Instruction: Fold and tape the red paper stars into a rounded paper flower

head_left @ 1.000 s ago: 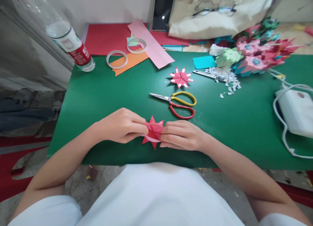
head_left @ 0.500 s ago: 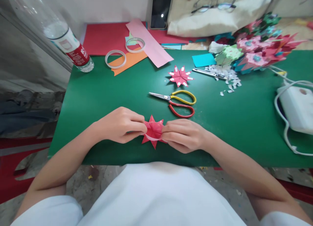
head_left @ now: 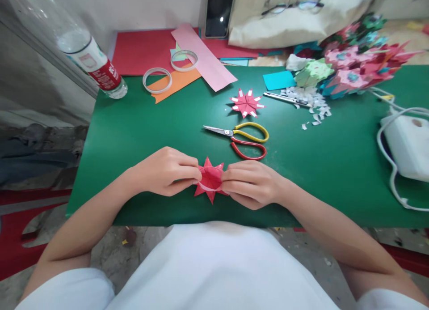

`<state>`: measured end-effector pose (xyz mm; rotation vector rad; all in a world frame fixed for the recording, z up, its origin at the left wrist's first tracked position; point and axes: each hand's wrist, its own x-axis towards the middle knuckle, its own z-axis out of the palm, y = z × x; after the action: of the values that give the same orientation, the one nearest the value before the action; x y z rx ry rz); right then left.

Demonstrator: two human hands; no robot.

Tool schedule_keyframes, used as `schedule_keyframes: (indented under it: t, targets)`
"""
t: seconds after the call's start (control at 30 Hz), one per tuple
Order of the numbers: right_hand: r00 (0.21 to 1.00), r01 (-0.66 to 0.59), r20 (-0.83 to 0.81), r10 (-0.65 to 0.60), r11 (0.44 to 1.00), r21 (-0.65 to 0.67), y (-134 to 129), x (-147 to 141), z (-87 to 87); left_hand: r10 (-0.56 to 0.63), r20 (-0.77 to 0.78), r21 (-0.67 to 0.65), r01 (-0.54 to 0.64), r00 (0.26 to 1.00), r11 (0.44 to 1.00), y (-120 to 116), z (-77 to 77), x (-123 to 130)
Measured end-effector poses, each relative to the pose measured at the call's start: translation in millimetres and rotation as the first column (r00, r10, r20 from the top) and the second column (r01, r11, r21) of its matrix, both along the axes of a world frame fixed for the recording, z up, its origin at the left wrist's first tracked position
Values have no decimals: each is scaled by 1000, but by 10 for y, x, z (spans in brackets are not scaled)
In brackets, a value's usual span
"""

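Observation:
Between my hands is a red folded paper star (head_left: 211, 179) with pointed tips and a hollow, ring-edged middle. My left hand (head_left: 167, 172) pinches its left side, fingers closed. On the opposite side my right hand (head_left: 253, 184) grips the rim, its fingertips partly hiding the paper. Just beyond lie scissors (head_left: 234, 135) with one yellow and one red handle, blades toward the left. Farther back rests a second red paper star (head_left: 247, 103), flat, with white strips on its points.
Two tape rolls (head_left: 157, 80) lie by orange (head_left: 179, 82) and pink paper (head_left: 208, 59). A bottle (head_left: 103, 73) stands at left. A utility knife (head_left: 286, 99), white scraps (head_left: 320, 105) and paper flowers (head_left: 355, 68) are at back right. A white corded box (head_left: 407, 144) sits right.
Both hands keep their hold on the red paper star. Its hollow middle looks slightly more open; the surroundings have shifted only slightly in view.

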<state>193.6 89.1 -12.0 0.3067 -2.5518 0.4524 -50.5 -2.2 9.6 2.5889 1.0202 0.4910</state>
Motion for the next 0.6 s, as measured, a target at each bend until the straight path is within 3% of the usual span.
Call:
schedule_keyframes:
  t: [0.6]
  targets:
    - [1000, 4, 26, -4, 1000, 1, 2, -2, -13, 3, -18, -13, -3, 1000, 1000, 6, -1, 9]
